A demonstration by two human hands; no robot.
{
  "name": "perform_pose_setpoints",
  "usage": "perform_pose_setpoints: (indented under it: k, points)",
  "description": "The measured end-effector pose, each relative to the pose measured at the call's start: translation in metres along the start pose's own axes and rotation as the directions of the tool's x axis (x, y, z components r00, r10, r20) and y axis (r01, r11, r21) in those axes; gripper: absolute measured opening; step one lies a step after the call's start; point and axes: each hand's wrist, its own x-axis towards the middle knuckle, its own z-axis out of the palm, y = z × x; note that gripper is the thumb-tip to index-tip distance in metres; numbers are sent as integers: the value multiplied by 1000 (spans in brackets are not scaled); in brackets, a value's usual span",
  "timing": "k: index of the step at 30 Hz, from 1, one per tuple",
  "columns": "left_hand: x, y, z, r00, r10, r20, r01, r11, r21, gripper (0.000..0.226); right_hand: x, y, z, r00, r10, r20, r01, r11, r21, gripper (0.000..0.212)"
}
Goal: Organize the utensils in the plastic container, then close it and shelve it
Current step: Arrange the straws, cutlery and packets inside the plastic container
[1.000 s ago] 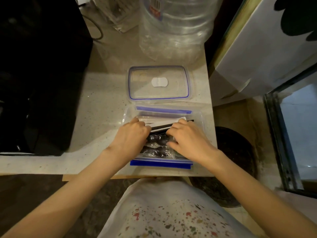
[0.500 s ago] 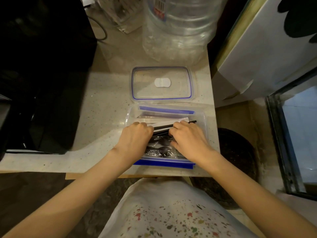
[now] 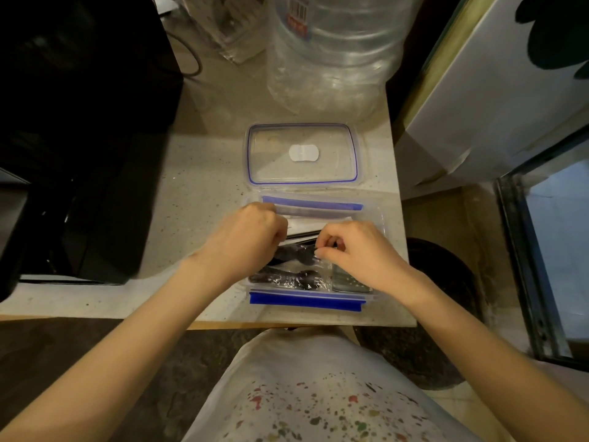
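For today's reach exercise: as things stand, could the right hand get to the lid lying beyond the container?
Probably yes. The lid lies flat and uncovered on the counter just beyond the container, and nothing stands between it and the right hand, though that hand is busy inside the container.

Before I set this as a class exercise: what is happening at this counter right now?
A person has both hands in an open clear plastic container with blue clips on a speckled counter. The left hand and right hand are sorting black plastic utensils in clear wrappers. The clear blue-rimmed lid lies behind it, not yet fitted.
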Motion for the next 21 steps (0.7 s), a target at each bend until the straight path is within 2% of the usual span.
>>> perform_pose_setpoints:
  k: [5, 10, 12, 15, 19, 21]
  points:
    - [2, 7, 10, 991, 5, 135, -11, 999, 41, 17, -2, 3, 7, 993, 23, 118, -18, 999, -42, 13]
    - [1, 13, 22, 978, -28, 207, 1, 991, 131, 18, -2, 0, 9, 988, -45, 151, 78, 972, -221, 16]
    - [-1, 12, 26, 976, -29, 217, -3, 989, 147, 16, -2, 0, 6, 984, -73, 162, 111, 964, -242, 17]
    - [-3, 9, 30, 981, -24, 193, -2, 991, 133, 16, -5, 5, -11, 994, -69, 84, 89, 961, -263, 19]
    - [-2, 8, 31, 992, -2, 129, 1, 1000, 4, 16, -16, 22, -36, 981, -111, -156, 47, 929, -368, 15]
    - [1, 12, 29, 993, 1, 115, 12, 994, -110, 17, -21, 25, -38, 982, -129, -137, 60, 904, -423, 15]
